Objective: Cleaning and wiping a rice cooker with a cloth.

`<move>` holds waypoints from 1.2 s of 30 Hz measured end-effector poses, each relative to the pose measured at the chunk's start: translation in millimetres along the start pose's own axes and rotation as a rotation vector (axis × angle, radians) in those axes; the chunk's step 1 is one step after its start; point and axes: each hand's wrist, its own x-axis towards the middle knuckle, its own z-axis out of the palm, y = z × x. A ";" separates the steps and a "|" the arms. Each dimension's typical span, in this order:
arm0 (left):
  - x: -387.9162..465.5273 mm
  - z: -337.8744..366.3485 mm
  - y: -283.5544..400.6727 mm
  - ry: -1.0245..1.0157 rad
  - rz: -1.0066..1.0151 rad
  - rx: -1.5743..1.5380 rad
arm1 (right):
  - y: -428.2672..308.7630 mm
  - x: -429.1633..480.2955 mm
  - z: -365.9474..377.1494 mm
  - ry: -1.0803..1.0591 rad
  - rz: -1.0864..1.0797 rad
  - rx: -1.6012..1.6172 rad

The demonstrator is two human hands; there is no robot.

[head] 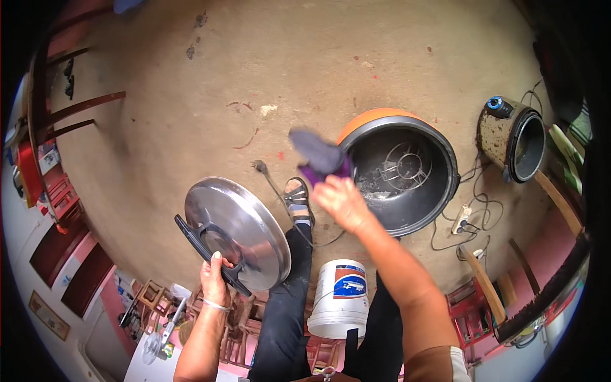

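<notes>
My left hand (pixel 215 279) grips the black handle (pixel 198 241) of a large round metal lid (pixel 258 224), which it holds tilted. In my right hand (pixel 341 198) is a motion-blurred purple and grey cloth (pixel 317 152); its exact kind is hard to make out. That hand is over the left rim of a large pot (pixel 372 200), orange outside and dark inside. A round wire rack (pixel 408 167) lies in the bottom of the pot, and pale residue marks its inner wall.
A white plastic bucket (pixel 339 296) stands between my legs. A power plug (pixel 259 166) lies on the floor near my sandalled foot (pixel 297 196). To the right are a worn, paint-chipped cooker body (pixel 506 138) and a power strip (pixel 462 218) with tangled cords. Wooden stools (pixel 155 298) stand at lower left.
</notes>
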 end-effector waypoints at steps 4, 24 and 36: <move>2.3 14.5 -1.8 -0.063 0.016 0.026 | -31.8 -67.4 0.7 -0.177 0.066 0.131; -78.1 188.8 -4.9 -0.307 0.653 0.739 | 114.0 -160.7 -163.5 0.097 0.534 -0.132; -102.1 230.1 4.9 -0.419 0.649 0.780 | -105.9 -265.5 -56.4 -0.396 1.007 1.145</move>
